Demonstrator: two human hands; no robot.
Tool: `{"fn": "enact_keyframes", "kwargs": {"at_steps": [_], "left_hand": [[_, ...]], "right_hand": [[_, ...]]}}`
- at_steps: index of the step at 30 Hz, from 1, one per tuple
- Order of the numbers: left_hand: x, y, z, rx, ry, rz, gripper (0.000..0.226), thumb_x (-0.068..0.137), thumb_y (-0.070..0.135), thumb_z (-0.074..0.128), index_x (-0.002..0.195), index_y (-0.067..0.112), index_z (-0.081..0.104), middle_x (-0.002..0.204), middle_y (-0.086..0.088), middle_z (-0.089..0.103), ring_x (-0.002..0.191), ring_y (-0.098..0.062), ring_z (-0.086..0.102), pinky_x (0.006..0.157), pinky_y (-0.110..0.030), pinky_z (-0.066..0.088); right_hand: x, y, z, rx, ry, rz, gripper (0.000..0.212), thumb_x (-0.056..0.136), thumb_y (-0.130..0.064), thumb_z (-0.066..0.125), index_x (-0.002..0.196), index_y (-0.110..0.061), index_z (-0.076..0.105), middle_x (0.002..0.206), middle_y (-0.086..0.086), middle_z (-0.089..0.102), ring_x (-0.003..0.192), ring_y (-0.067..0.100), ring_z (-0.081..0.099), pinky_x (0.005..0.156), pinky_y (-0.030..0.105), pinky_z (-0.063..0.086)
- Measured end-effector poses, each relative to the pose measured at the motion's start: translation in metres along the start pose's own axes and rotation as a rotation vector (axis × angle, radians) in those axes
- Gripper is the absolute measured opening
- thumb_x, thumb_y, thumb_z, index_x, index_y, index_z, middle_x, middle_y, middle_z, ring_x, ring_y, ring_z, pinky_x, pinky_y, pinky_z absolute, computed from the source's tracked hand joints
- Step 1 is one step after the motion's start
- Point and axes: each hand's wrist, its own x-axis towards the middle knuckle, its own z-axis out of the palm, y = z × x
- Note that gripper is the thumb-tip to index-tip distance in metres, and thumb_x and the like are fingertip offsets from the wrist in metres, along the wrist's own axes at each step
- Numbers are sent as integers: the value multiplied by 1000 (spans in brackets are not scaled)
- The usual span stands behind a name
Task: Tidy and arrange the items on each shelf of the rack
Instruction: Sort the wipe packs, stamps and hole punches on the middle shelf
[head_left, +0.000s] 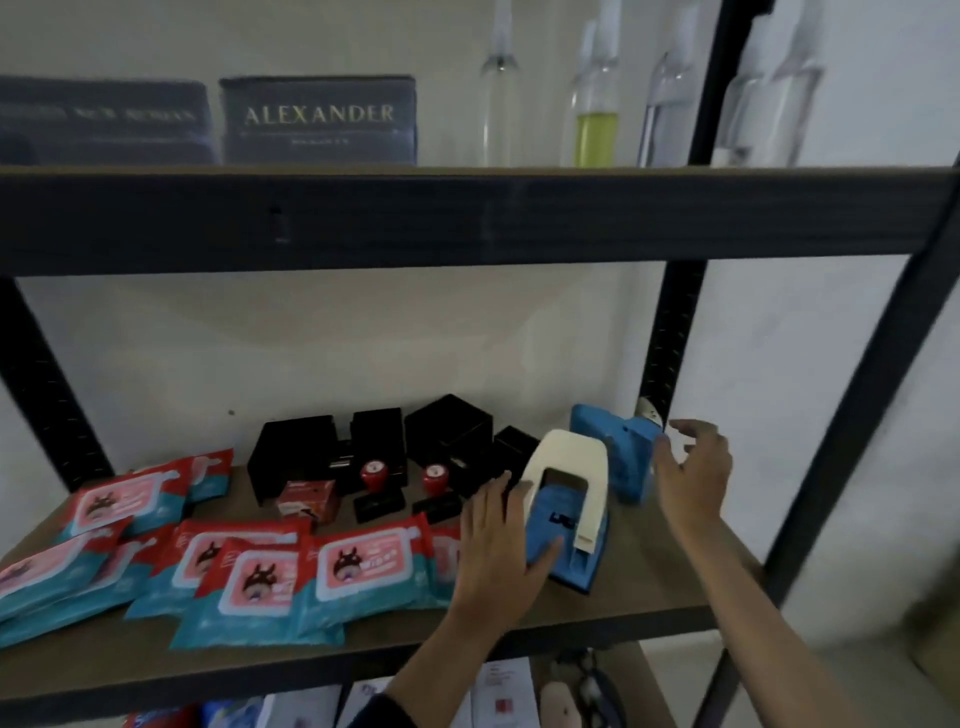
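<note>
Left hand (498, 540), fingers straight, rests against blue-and-cream iron (569, 512) lying on middle shelf (649, 592); right hand (693, 475) spread, empty, near second blue iron (615, 449) beside rear post.

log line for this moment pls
shelf: middle | left hand: resting on blue-and-cream iron | right hand: open beside second blue iron | wipes packs: scattered left

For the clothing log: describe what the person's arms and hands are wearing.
Both hands, left hand and right hand, are bare: no gloves, rings or watch visible. The right forearm is uncovered. A dark sleeve edge shows on the left arm at the bottom of the picture.
</note>
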Motion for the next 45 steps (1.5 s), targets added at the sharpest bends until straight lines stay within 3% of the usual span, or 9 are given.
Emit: {"fn": "enact_keyframes", "kwargs": {"at_steps": [6, 14, 20, 23, 28, 32, 37, 41, 45], "left_hand": [[-10, 19, 33, -4, -216, -71, 106, 75, 87, 30, 152, 26, -10, 158, -5, -20, 147, -27, -3, 118, -40, 12], [-11, 12, 43, -78, -256, -58, 107, 73, 89, 32, 152, 27, -5, 151, 3, -37, 146, -28, 1, 117, -41, 26], [-11, 14, 39, -67, -276, -43, 110, 68, 90, 38, 151, 31, -3, 150, 3, -39, 144, -30, 0, 115, -43, 27], [-11, 13, 40, -53, -250, -27, 105, 71, 88, 38, 151, 32, -2, 150, 1, -38, 144, -29, 3, 115, -40, 28], [-12, 13, 41, -34, -214, -20, 105, 70, 91, 33, 151, 31, 4, 153, -2, -34, 143, -31, 10, 114, -41, 29], [-11, 13, 43, -15, -213, -19, 107, 69, 91, 35, 151, 30, 5, 154, -5, -31, 143, -31, 11, 114, -40, 28], [-9, 16, 47, 65, -182, -62, 114, 63, 95, 33, 150, 23, 19, 158, -14, -12, 138, -35, 27, 106, -41, 39], [-5, 22, 47, -4, -228, -106, 116, 60, 93, 40, 150, 21, 19, 157, -11, -18, 142, -31, 12, 112, -39, 29], [-4, 33, 48, 16, -228, -138, 114, 60, 92, 38, 147, 21, 23, 157, -14, -16, 140, -31, 14, 112, -40, 30]], "right_hand": [[48, 36, 22, -234, -493, 416, 71, 93, -69, 31, 129, -14, 57, 125, 15, 59, 116, 35, 53, 103, 42, 39], [41, 22, 32, 623, -456, 702, 48, 94, -52, 52, 110, -10, 69, 100, 12, 73, 95, 27, 66, 99, 41, 49], [20, 22, 25, 525, -430, 381, 14, 93, -35, 61, 103, -26, 59, 98, -8, 66, 113, 24, 57, 93, 30, 43], [22, 31, 26, 113, -448, 169, 21, 90, -49, 60, 108, -42, 51, 104, -18, 63, 113, 13, 46, 104, 37, 27], [30, 55, 32, -275, -668, 101, 42, 86, -56, 60, 123, -42, 46, 141, 9, 40, 134, 34, 24, 108, 41, 26], [36, 56, 37, -418, -770, 45, 48, 87, -62, 48, 130, -43, 40, 121, -2, 63, 132, 26, 41, 114, 43, 15], [29, 44, 24, -386, -738, -22, 48, 94, -53, 49, 137, -35, 43, 126, -2, 60, 136, 24, 34, 113, 42, 25], [15, 44, 7, -123, -576, -98, 29, 100, -38, 48, 127, -31, 54, 114, -9, 60, 120, 16, 49, 109, 45, 35], [9, 31, -7, 21, -392, -154, 22, 101, -21, 48, 121, -17, 57, 109, -5, 62, 107, 17, 60, 87, 12, 42]]}}
